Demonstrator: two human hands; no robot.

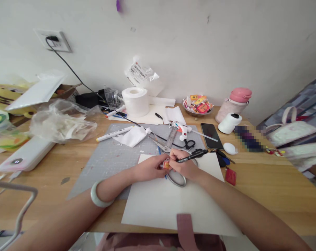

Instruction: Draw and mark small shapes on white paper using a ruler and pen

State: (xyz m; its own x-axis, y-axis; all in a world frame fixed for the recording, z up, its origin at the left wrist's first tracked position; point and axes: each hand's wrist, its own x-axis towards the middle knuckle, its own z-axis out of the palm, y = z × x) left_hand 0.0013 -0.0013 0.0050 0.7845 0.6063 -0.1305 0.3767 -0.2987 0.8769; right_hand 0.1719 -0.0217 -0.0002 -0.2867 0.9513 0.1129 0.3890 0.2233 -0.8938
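Observation:
A small orange and red piece (166,165) is pinched between the thumb and fingers of my left hand (150,168), which wears a pale bangle at the wrist. My right hand (184,165) grips a black pen (192,156), its tip end close to the small piece. Both hands are over a large white sheet (173,202) near the table's front. Grey scissor handles (179,182) lie under and beside my right hand. A metal caliper-like tool (171,137) and a white glue gun (183,130) rest just beyond the hands.
A grey cutting mat (100,167) holds a white marker (114,133) and crumpled paper (134,136). Farther back stand a paper roll (135,103), a bowl of colourful pieces (197,105) and a pink bottle (233,103). A phone (211,135) lies right; plastic bags (64,122) lie left.

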